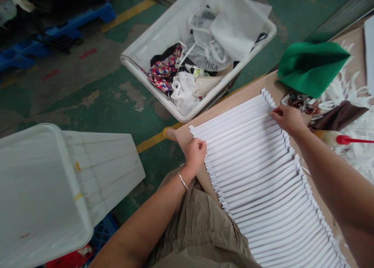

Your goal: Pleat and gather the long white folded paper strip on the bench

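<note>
White strips [248,170] with notched ends lie overlapped in a long row down the brown tabletop [187,134]; they look like folded paper, though I cannot be sure of the material. My left hand [196,153], with a bracelet at the wrist, is closed in a pinch at the left end of one strip near the far end of the row. At that strip's right end, my right hand [288,119] is also closed, thumb against fingers. The pinched strip [238,127] stretches between both hands and lies low over the others.
Beyond the table stands a white bin [163,108] with plastic bags and cloth scraps inside. Another white bin [76,190] is at the left. Right of the strips lie green material [312,67], white shreds [358,151], a brown piece [340,116] and a bottle with a red nozzle [343,139].
</note>
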A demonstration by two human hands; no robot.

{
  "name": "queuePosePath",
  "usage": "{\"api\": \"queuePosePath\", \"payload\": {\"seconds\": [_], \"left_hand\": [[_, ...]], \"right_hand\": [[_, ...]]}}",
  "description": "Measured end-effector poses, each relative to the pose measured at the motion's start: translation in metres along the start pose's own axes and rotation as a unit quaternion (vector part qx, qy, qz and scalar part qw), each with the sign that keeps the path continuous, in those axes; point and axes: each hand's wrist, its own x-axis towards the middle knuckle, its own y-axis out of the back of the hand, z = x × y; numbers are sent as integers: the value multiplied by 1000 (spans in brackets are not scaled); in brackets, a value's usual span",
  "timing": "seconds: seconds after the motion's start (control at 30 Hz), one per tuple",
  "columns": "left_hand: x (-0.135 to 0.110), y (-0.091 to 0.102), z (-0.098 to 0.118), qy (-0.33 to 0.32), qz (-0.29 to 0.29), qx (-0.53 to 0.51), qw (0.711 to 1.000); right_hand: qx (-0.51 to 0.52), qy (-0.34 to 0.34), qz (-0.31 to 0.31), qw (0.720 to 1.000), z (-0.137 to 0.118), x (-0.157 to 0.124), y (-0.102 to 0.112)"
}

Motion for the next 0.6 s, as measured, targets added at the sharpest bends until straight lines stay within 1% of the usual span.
{"api": "queuePosePath", "payload": {"seconds": [0.2, 0.37, 0.6], "left_hand": [[1, 3, 4, 15, -12, 6, 1000], [2, 3, 4, 9, -13, 17, 1000], [3, 2, 3, 10, -5, 45, 999]], "right_hand": [[-38, 10, 6, 999, 2, 6, -6], [-54, 13, 20, 998, 2, 9, -11], [-94, 7, 4, 996, -6, 10, -9]]}}
